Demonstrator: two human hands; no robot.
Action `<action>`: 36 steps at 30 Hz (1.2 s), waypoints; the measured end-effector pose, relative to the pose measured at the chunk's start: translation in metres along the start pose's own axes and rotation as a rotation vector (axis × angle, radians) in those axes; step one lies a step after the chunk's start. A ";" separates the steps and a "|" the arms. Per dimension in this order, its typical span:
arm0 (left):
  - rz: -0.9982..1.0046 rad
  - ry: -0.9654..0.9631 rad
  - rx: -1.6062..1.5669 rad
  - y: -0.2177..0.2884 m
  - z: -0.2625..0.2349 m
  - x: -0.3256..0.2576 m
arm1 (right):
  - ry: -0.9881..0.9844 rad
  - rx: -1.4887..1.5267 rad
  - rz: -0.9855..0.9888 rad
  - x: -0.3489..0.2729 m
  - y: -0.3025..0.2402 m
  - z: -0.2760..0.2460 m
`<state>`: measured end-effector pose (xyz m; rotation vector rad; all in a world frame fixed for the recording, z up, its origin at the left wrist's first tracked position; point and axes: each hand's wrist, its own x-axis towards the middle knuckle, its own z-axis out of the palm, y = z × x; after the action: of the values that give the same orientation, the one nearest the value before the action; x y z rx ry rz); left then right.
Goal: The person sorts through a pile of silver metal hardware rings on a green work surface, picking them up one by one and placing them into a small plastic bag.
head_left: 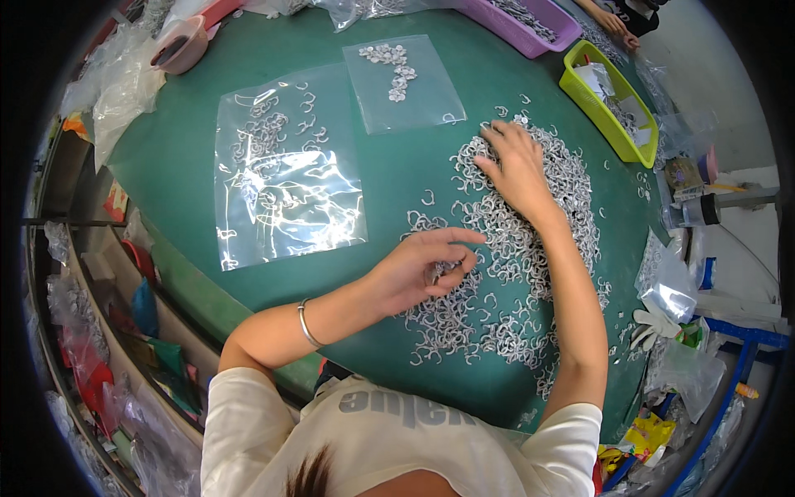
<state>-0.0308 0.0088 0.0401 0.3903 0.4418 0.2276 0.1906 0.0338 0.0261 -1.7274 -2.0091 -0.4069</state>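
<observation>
A heap of small silvery C-shaped clips [513,248] covers the green table [397,166] right of centre. The left hand [422,269] pinches a few clips at its lower edge; the right hand [517,166] lies flat, fingers spread, on its upper part. Sorting seems underway; next likely calls for carrying clips to the clear bag [286,170], upper left.

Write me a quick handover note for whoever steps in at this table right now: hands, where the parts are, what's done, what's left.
Left hand: fingers curled, pinching a few small silver clips at the near edge of the clip pile.
Right hand: flat, palm down, spread on the far part of the pile.
Done: a large clear bag lies flat on the green table with some clips inside; a smaller clear bag holds a short row of clips.
Left: most clips lie loose in the pile.
</observation>
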 end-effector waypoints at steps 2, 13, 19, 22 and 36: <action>-0.003 -0.012 0.020 0.003 0.000 -0.002 | -0.210 0.180 0.127 -0.003 -0.009 -0.002; -0.086 -0.059 0.042 -0.006 0.002 -0.007 | -0.109 0.579 0.361 -0.072 -0.034 -0.084; -0.110 -0.037 0.107 -0.009 0.003 -0.007 | -0.186 0.804 0.776 -0.085 -0.024 -0.090; -0.100 -0.080 0.131 -0.011 -0.004 -0.003 | -0.272 1.144 0.907 -0.088 -0.031 -0.099; -0.176 -0.092 0.186 -0.015 -0.002 -0.002 | -0.424 0.350 0.509 -0.073 -0.028 -0.114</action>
<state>-0.0318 -0.0045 0.0327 0.5391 0.4052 -0.0028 0.1873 -0.0897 0.0873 -2.1098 -1.6598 0.4848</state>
